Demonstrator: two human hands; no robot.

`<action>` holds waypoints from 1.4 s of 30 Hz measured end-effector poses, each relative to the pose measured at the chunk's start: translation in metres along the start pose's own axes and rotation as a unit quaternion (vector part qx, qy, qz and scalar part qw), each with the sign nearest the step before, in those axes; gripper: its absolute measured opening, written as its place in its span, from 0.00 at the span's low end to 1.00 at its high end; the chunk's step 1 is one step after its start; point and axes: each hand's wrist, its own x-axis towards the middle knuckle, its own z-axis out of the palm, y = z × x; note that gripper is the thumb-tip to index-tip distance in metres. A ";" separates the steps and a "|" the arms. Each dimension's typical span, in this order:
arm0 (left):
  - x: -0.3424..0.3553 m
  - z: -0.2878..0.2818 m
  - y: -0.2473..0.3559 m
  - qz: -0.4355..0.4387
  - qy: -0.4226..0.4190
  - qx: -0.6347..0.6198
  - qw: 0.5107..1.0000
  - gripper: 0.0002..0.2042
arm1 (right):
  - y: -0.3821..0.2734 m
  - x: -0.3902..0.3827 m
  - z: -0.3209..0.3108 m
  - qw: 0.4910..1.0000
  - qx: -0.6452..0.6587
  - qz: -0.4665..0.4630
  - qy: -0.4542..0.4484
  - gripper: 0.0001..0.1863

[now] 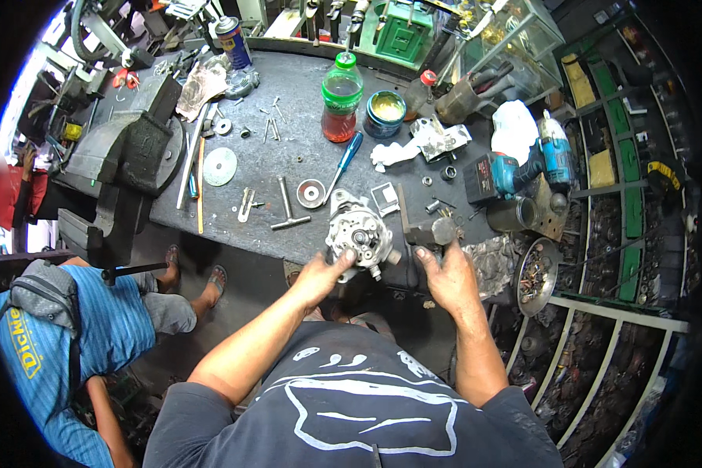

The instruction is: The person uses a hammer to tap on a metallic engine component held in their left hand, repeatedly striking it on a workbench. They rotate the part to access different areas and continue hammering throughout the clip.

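My left hand [324,274] is closed on the lower left edge of a silver alternator [359,234], with its thumb lying on the face. The alternator is at the bench's front edge, its round face and central shaft turned up. To its right, my right hand [450,279] is closed around a hammer, just below the metal hammer head [435,232]; the handle is mostly hidden by the hand. Close beyond the alternator lie a blue-handled screwdriver [349,156], a small pulley-like disc [310,193], a T-handle wrench [287,204] and a small square metal frame [384,199].
A bench vise [125,148] stands at the left. Behind are a bottle of red liquid [342,101], a grease tub [385,114] and a spray can [232,43]. Teal power tools [515,173] and a bowl of screws [537,277] sit right. A person in blue [93,320] is at lower left.
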 end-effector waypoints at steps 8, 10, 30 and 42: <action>-0.017 -0.033 0.040 0.375 0.213 0.217 0.876 0.55 | 0.051 -0.065 0.000 0.998 0.050 0.022 -0.002 0.28; 0.011 -0.034 0.039 0.271 0.094 0.177 0.941 0.51 | 0.050 -0.067 0.004 0.996 0.066 0.032 -0.045 0.27; 0.036 -0.017 0.006 0.146 0.016 0.025 0.989 0.52 | 0.027 -0.003 0.016 0.997 0.065 0.002 -0.030 0.33; 0.026 -0.021 0.033 0.123 -0.009 0.032 0.992 0.49 | -0.005 0.031 0.012 0.998 0.003 -0.023 -0.064 0.34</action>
